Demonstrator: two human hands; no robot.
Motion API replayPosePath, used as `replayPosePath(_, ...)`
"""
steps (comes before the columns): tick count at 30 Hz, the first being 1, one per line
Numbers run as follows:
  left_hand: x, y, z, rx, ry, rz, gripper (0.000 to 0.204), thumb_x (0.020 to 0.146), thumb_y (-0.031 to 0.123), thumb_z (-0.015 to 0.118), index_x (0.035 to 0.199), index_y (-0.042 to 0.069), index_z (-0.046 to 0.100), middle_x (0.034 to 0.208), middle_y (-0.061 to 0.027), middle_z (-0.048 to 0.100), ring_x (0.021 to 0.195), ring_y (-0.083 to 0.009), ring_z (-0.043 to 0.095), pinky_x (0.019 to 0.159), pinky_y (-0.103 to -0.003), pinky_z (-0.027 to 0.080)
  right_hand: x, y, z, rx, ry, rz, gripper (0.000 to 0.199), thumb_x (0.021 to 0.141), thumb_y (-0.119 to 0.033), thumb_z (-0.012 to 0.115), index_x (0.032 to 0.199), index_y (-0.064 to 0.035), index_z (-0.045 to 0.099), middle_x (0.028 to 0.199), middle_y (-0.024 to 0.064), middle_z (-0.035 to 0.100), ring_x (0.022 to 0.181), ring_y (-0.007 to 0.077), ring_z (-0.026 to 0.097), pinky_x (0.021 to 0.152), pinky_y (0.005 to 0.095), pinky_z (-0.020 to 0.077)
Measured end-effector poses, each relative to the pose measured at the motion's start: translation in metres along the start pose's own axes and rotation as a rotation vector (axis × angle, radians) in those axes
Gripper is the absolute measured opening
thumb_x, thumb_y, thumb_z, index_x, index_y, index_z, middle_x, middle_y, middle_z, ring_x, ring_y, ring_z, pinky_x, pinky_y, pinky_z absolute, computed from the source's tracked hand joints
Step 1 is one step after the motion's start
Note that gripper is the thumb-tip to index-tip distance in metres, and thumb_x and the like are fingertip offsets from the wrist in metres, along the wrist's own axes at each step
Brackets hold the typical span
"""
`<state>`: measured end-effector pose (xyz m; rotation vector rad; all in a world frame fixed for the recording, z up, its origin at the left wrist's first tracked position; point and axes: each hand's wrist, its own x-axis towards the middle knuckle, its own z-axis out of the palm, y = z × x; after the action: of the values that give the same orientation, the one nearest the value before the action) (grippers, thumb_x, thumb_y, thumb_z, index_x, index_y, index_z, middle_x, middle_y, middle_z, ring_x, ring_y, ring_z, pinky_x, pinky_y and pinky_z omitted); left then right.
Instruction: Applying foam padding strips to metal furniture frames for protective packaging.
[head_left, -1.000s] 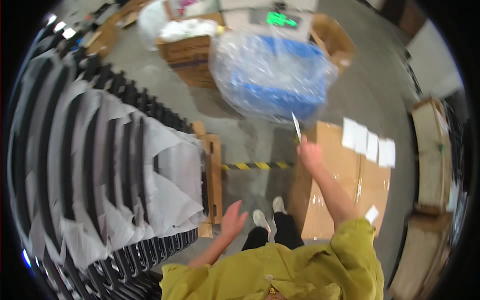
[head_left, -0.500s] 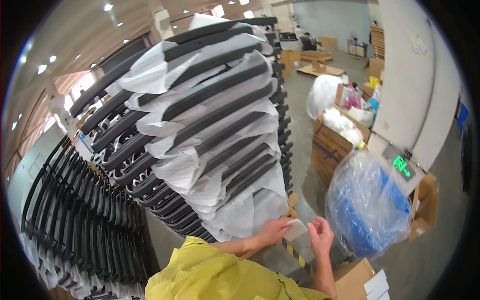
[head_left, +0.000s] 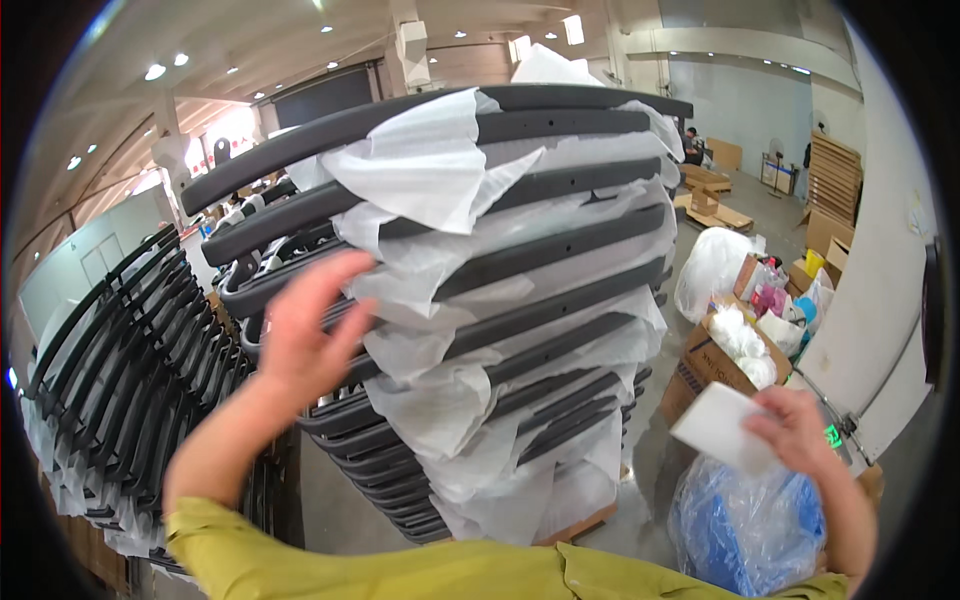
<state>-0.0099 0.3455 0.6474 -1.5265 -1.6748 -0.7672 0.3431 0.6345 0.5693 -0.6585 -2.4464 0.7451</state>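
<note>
Steadily: left hand (head_left: 305,340), fingers spread, empty, at centre-left against the stack of dark curved frames (head_left: 470,290); right hand (head_left: 795,430), lower right, pinching a white card (head_left: 718,425). Best to steady the stack, then bring the card flat.

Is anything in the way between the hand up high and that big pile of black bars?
Nothing visible is in the way. The left hand is right at the stack of black bars wrapped in white paper. The right hand holds a white card off to the side.
</note>
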Motion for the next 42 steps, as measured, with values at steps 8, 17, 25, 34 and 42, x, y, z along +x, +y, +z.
replayPosePath(8, 0.136, -0.013, 0.023, 0.473, 0.3, 0.395, 0.018, 0.072, 0.004, 0.053, 0.089, 0.01, 0.056, 0.089, -0.0063, 0.059, 0.083, -0.0238, 0.056, 0.068, -0.032, 0.047, 0.144, -0.093, -0.062, -0.12, 0.203, -0.592, 0.018, 0.072, -0.015, 0.057, 0.077, 0.0024, 0.054, 0.062, 0.0118, 0.051, 0.059, 0.0171, 0.05, 0.056, 0.0291, 0.0401)
replayPosePath(17, 0.118, -0.036, 0.084, 0.721, -0.079, 0.239, 0.034, 0.076, 0.023, 0.055, 0.107, 0.009, 0.051, 0.115, -0.0096, 0.047, 0.11, -0.0243, 0.041, 0.091, -0.035, 0.033, 0.198, -0.063, -0.034, -0.162, 0.093, -0.751, 0.015, 0.072, -0.01, 0.057, 0.079, 0.0025, 0.053, 0.064, 0.0131, 0.054, 0.058, 0.0196, 0.051, 0.058, 0.0283, 0.0416)
replayPosePath(25, 0.12, -0.057, 0.053, 0.873, -0.056, 0.201, 0.038, 0.073, 0.016, 0.055, 0.109, 0.009, 0.049, 0.116, -0.0061, 0.046, 0.108, -0.0231, 0.042, 0.088, -0.036, 0.035, 0.219, -0.056, -0.034, -0.081, 0.069, -0.742, 0.017, 0.076, -0.014, 0.057, 0.076, 0.0022, 0.053, 0.061, 0.0084, 0.053, 0.058, 0.0131, 0.05, 0.057, 0.0265, 0.0409)
replayPosePath(34, 0.111, -0.081, 0.022, 0.936, 0.058, 0.266, 0.025, 0.067, 0.007, 0.055, 0.092, 0.009, 0.054, 0.099, -0.0005, 0.052, 0.091, -0.0175, 0.05, 0.077, -0.029, 0.038, 0.326, -0.04, -0.054, 1.09, 0.02, -0.251, 0.027, 0.085, -0.019, 0.046, 0.1, 0.0022, 0.048, 0.093, 0.0095, 0.056, 0.084, 0.0167, 0.055, 0.076, 0.0313, 0.0442)
replayPosePath(42, 0.124, -0.046, 0.047, 0.865, 0.169, 0.269, 0.028, 0.071, 0.014, 0.058, 0.097, 0.008, 0.054, 0.097, -0.0058, 0.054, 0.092, -0.0209, 0.05, 0.082, -0.034, 0.037, 0.384, -0.047, -0.033, 1.52, 0.272, -0.094, 0.029, 0.085, -0.013, 0.041, 0.108, 0.006, 0.043, 0.102, 0.0142, 0.054, 0.095, 0.0238, 0.053, 0.085, 0.0353, 0.0423)
